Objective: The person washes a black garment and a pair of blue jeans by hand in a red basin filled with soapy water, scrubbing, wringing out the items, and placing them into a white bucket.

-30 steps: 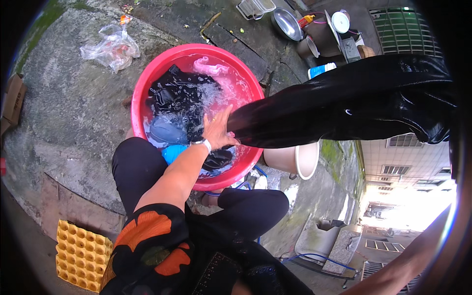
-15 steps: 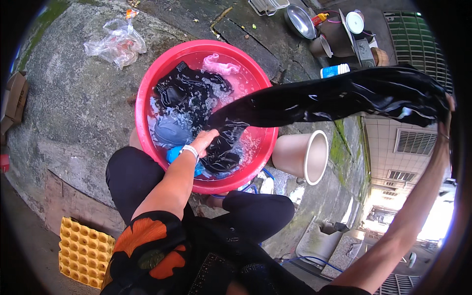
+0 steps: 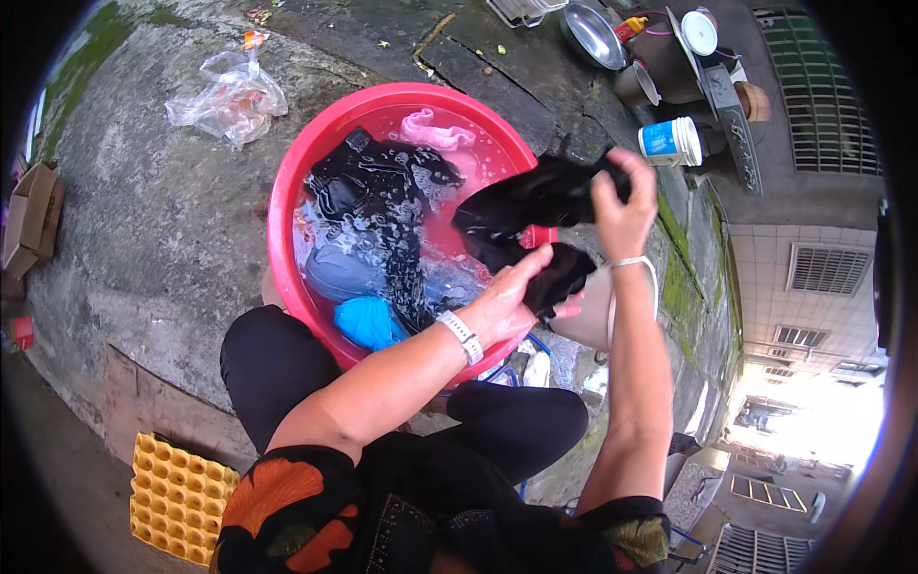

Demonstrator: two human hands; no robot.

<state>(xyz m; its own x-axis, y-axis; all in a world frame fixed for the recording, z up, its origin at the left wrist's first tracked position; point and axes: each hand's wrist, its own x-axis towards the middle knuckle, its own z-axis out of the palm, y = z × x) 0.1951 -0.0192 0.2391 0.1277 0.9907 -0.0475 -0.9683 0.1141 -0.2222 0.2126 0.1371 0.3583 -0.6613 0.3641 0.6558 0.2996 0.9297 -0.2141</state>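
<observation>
Head view, looking straight down: the main thing is a wet black cloth point(image 3: 526, 201) bunched up over the right side of a big red tub point(image 3: 284, 210), partly above the water and partly over the rim. It runs from one hand, sags over the tub and folds back to the other. Right hand point(image 3: 623, 206) is the higher of the two, with fingers and thumb closed round the upper end. Left hand point(image 3: 512, 304) is lower, near the rim, with the other bunch pinched between thumb and fingers. Bit of motion blur, but both look clamped on the fabric. White watch point(image 3: 461, 338) on the left wrist, thin bracelet point(image 3: 629, 261) on the right.

Down in the bubbly water there's a black garment point(image 3: 354, 182) spread out, a pink cloth point(image 3: 435, 131) by the far rim, a dull blue item point(image 3: 339, 273) near the left side and a bright blue one point(image 3: 368, 322) at the near edge. Pale bucket point(image 3: 593, 311) sits just beside the tub, half hidden by the right forearm.

Further out on the rough concrete point(image 3: 191, 249): a clear plastic bag point(image 3: 229, 96) up left, a cardboard box point(image 3: 33, 220) at the left edge, a yellow egg tray point(image 3: 182, 497) lower left. Up right you get a blue-and-white tub point(image 3: 669, 142) and a metal basin point(image 3: 591, 36).
</observation>
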